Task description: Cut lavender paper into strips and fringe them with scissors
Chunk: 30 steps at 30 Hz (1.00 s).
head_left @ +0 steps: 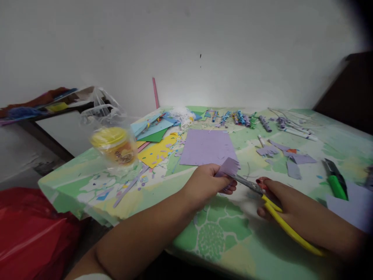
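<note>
Near the front of the table, my left hand pinches a small purple paper piece with a fringed upper edge. My right hand is closed on scissors with yellow handles. The metal blades point left and reach the paper beside my left fingers; whether they are apart cannot be made out. Just behind my left hand lies a flat purple sheet. Purple paper scraps lie beyond my right hand.
A bagged tub with a yellow lid stands at left. Curled paper rolls and markers line the back. A green-handled cutter lies at right. Coloured sheets and confetti lie left of centre.
</note>
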Motion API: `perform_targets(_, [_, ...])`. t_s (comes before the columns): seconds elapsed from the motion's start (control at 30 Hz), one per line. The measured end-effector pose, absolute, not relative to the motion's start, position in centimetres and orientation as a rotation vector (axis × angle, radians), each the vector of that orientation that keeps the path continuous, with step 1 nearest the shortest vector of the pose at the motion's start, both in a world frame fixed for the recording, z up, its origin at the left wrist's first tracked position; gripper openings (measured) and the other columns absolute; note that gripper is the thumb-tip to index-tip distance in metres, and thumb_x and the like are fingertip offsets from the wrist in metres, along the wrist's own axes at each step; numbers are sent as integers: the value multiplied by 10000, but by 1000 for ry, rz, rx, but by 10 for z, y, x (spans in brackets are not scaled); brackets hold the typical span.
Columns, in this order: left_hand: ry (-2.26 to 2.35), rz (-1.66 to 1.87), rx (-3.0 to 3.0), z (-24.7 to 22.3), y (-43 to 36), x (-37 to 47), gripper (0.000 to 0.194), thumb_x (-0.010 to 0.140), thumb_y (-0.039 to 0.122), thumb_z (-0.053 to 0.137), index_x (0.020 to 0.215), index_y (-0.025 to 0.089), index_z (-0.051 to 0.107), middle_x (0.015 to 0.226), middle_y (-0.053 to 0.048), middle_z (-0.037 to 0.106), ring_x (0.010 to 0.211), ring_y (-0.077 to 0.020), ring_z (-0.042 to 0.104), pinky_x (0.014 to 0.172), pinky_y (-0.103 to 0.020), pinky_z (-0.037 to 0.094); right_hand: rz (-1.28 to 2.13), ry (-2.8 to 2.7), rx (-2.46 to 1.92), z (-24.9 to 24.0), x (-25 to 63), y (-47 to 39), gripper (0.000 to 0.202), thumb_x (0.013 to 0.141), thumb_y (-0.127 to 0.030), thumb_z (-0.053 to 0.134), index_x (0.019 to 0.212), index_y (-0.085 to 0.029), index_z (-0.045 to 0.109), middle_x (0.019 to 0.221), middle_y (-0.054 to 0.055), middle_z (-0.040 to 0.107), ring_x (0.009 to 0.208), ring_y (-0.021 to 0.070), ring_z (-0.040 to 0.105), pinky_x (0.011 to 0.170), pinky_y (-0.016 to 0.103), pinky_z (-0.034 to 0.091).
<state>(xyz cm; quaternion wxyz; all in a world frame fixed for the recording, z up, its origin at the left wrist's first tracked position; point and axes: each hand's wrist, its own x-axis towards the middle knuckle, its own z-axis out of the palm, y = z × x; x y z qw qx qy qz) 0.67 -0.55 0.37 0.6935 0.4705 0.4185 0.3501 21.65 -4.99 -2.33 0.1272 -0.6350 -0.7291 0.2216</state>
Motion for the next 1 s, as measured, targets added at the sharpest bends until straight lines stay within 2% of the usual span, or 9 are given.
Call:
perform_targets(0.2, [959,760,1033,3,-7,8,142,718,4,574,628,104,618,575,-14,617,526,-78,574,603,-237,503,685,-2120,-1888,-22,214,-51,290,748,-423,571,988,-278,496,1029,51,655,912,280,601,823,421,433])
perform_targets(0.47, [967,749,1003,8,-6,7,159,738,-9,571,628,98,613,580,-17,628,535,-81,592,605,-234,503,644,-2135,-1895,-24,216,-50,247,739,-410,559,928,-272,482,919,41,664,824,272,616,748,394,443])
perform_targets(0.6, [945,750,998,4,-5,6,123,737,20,590,649,101,620,597,-18,635,543,-80,595,605,-229,501,608,-2111,-1916,-24,216,-49,245,713,-424,571,895,-279,496,910,32,664,823,272,612,722,383,445])
perform_targets(0.77, [917,716,982,1,-5,4,104,744,93,601,644,99,630,605,-31,644,544,-90,604,580,-223,500,573,-2073,-1933,-25,218,-48,319,689,-434,587,949,-269,507,903,40,670,798,269,617,711,383,452])
perform_targets(1.0, [903,711,1029,2,-6,3,109,736,115,602,627,113,608,548,-6,630,465,-73,579,516,-194,476,606,-2077,-1982,-17,214,-51,331,685,-462,581,929,-251,512,911,47,650,801,260,589,691,368,441])
